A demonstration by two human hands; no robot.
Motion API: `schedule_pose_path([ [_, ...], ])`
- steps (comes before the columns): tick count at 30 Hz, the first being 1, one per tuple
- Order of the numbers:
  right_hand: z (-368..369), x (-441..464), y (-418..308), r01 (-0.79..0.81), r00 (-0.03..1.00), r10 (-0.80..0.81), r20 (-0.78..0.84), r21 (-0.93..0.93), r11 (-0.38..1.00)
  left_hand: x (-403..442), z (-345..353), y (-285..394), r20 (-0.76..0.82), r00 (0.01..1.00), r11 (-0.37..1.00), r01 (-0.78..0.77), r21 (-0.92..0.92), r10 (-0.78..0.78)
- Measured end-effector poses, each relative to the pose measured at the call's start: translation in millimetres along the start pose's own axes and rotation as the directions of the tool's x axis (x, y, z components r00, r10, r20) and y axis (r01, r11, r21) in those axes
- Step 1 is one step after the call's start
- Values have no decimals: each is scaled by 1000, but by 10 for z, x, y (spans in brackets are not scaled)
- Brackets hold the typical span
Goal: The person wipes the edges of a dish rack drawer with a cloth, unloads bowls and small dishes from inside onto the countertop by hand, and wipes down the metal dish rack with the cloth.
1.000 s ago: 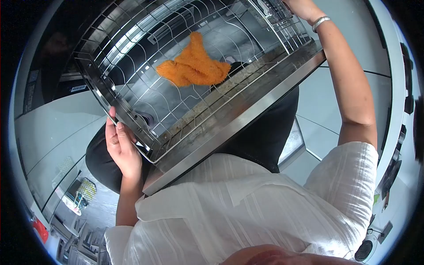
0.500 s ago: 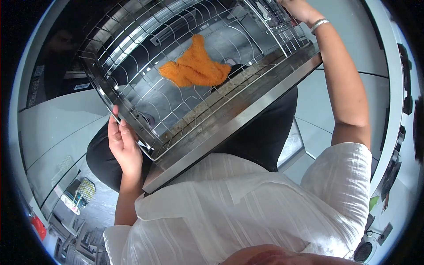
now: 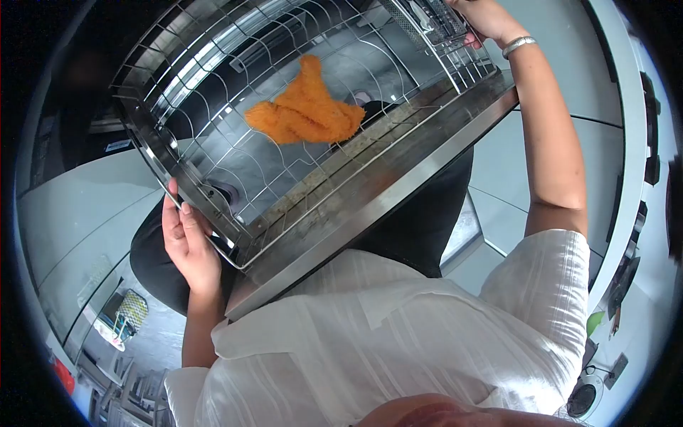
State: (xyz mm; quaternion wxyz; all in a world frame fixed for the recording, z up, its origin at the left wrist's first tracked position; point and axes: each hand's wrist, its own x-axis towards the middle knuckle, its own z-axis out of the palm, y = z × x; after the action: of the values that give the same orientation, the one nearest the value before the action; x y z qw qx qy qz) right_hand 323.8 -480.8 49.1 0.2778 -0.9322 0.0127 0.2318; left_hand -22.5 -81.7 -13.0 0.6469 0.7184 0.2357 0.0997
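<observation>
A pull-out wire basket point(image 3: 260, 171) with metal side rails spans the upper middle of the head view. An orange fluffy cloth point(image 3: 306, 107) lies crumpled on its wires. On the basket's left rail, my left hand point(image 3: 191, 242) is closed, with the thumb on the near side and a finger over the edge. My right hand point(image 3: 491, 23) is closed around the far right side of the basket, beside a perforated metal holder point(image 3: 445, 21) with small items inside. Part of that hand is hidden by the basket and the frame edge.
A steel-edged drawer front point(image 3: 377, 206) lies close to my body, above my dark-clothed legs point(image 3: 420, 228). Pale cabinet fronts point(image 3: 85, 199) stand on both sides. A patterned container point(image 3: 131, 309) is on the floor at lower left.
The basket's left side and my left hand have shifted slightly left and down in view. The cloth moves slightly left with the basket. More of my right fingers show under the right side.
</observation>
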Motion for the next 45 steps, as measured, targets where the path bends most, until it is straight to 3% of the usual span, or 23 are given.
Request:
schedule_pose_path([
  [6,-2,-31,-37,-40,999,39,24,50,998,20,23,14,-18,999,999,35,-5,-35],
  [15,-29,42,50,-35,999,33,36,64,997,30,-25,-5,35,999,998,-43,51,41],
  [19,-29,46,56,-63,996,57,62,108,992,20,-18,23,19,1000,1000,8,27,-9],
  [22,-28,50,27,-26,1000,26,-1,15,1000,22,-35,6,23,999,1000,26,7,-26],
  [26,-15,-97,-153,170,949,-223,-221,-234,957,21,-87,-8,65,998,1000,12,16,-13],
  [29,-25,-302,-436,393,878,-421,-227,-162,905,38,-129,-22,87,996,999,1,42,-5],
  [31,100,-513,-787,482,876,-482,-36,122,868,35,-142,-25,97,995,1000,19,19,-20],
  [33,371,-820,-1206,433,871,-459,176,167,886,34,-131,-22,91,995,1000,28,13,-29],
  [34,560,-698,-1219,713,669,-707,230,72,698,35,-128,-21,89,996,999,30,9,-31],
  [36,1025,-601,-1138,926,367,-870,330,-45,374,37,-137,-25,97,995,999,33,-13,-32],
  [37,1248,-642,-1128,941,337,-874,351,-88,328,34,-147,-31,100,994,999,35,-25,-33],
  [40,1691,-884,-1278,854,520,-694,498,-274,443,34,-121,-13,67,998,1000,18,4,-18],
  [43,1814,-834,-1334,890,452,-653,608,-262,373,40,-119,47,69,995,997,70,-17,-68],
  [45,1737,-767,-1456,832,526,-457,717,-323,451,74,-145,-16,42,998,999,-40,17,39],
])
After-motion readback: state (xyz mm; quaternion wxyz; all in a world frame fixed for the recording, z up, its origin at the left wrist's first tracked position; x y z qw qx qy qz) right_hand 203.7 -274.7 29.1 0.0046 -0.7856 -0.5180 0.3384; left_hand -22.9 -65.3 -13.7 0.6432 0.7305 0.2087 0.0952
